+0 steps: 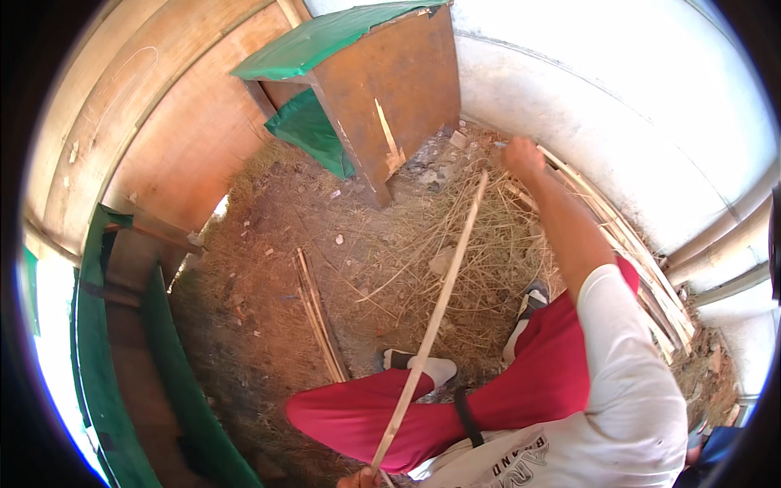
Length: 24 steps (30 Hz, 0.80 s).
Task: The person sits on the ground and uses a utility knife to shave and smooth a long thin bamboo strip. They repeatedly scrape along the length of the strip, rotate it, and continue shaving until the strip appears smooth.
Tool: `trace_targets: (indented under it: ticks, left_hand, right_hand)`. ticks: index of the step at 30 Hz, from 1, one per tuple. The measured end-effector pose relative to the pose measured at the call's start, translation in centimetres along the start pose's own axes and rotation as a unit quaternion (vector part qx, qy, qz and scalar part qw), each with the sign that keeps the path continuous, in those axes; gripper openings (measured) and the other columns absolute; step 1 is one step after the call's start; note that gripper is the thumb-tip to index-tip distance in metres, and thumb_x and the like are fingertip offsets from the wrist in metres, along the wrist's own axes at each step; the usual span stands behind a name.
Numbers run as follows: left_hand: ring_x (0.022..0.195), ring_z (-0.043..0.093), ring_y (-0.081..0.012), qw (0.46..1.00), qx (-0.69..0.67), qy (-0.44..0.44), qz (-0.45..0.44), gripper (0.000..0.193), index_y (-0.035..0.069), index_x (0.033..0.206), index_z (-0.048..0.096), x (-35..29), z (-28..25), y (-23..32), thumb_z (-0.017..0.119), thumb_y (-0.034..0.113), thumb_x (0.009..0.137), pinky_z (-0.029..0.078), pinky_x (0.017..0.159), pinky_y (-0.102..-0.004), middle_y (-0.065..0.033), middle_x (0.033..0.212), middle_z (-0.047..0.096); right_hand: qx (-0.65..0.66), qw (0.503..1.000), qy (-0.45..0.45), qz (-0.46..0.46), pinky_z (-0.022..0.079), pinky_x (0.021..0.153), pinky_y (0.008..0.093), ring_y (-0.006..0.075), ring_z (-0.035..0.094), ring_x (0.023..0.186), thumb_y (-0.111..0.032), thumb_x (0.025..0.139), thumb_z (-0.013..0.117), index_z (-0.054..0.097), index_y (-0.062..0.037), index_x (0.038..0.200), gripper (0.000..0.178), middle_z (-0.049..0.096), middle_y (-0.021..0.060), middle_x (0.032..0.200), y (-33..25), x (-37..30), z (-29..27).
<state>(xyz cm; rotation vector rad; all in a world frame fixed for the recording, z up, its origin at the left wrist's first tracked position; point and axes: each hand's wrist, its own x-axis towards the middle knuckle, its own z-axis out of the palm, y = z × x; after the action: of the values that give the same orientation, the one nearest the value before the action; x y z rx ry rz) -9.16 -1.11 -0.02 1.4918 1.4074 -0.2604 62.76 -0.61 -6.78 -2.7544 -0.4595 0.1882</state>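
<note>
A long, pale bamboo strip (pixel 443 293) runs slantwise up from the lower edge, across my lap and over the ground. Its lower end is in my left hand (pixel 359 478), which is closed around it and partly cut off by the picture's edge. My right hand (pixel 521 159) reaches far forward, near the foot of the white wall. Its fingers are curled shut, and a small bluish-grey tip shows beside them; what they hold is too small to make out. The strip's far end lies just left of that hand, apart from it.
Loose straw-like shavings (pixel 496 236) cover the ground ahead. More strips (pixel 622 232) lie along the white wall (pixel 602 98) at right, and a small bundle (pixel 316 313) lies left of my feet. A brown wooden box with a green cover (pixel 390 85) stands ahead; green-edged shelving (pixel 122 350) stands left.
</note>
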Motion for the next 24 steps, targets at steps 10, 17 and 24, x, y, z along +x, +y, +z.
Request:
trace_targets:
  ticks: [10, 17, 24]
  left_hand:
    - [0.049, 0.043, -0.0115, 0.980, -0.139, -0.142, -0.023, 0.048, 0.002, 0.102, 0.063, 3.3, -0.3, 1.1, 0.039, 0.043, 0.111, 0.037, 0.047, -0.0290, -0.0028, 0.064, 0.051]
    - [0.048, 0.038, -0.0049, 0.945, -0.230, -0.231, 0.031, 0.049, 0.003, 0.117, 0.058, 5.7, 1.6, 7.8, 0.030, 0.043, 0.113, 0.035, 0.044, -0.0228, -0.0027, 0.068, 0.052]
    - [0.044, 0.036, -0.0062, 0.958, -0.202, -0.181, 0.094, 0.041, 0.006, 0.114, 0.053, 9.3, 5.4, 13.1, 0.032, 0.041, 0.113, 0.033, 0.039, -0.0234, -0.0055, 0.075, 0.055]
  right_hand:
    - [-0.168, 0.963, -0.130, -0.167, 0.057, 0.088, 0.0501, 0.0395, 0.071, 0.103, -0.050, 0.100, 0.056, 0.071, 0.0001, 0.111, 0.054, 0.073, 0.0235, 0.104, -1.7, -7.2, -3.4]
    - [0.142, 0.920, -0.254, -0.261, 0.048, 0.058, 0.0430, 0.0234, 0.061, 0.059, -0.053, 0.104, 0.051, 0.073, -0.0046, 0.096, 0.054, 0.061, 0.0096, 0.063, -4.1, -21.8, -5.9]
    - [0.224, 0.894, -0.182, -0.344, 0.051, 0.059, 0.0479, 0.0344, 0.065, 0.059, -0.045, 0.102, 0.057, 0.070, -0.0066, 0.108, 0.041, 0.065, 0.0157, 0.064, -2.7, -30.0, 2.5]
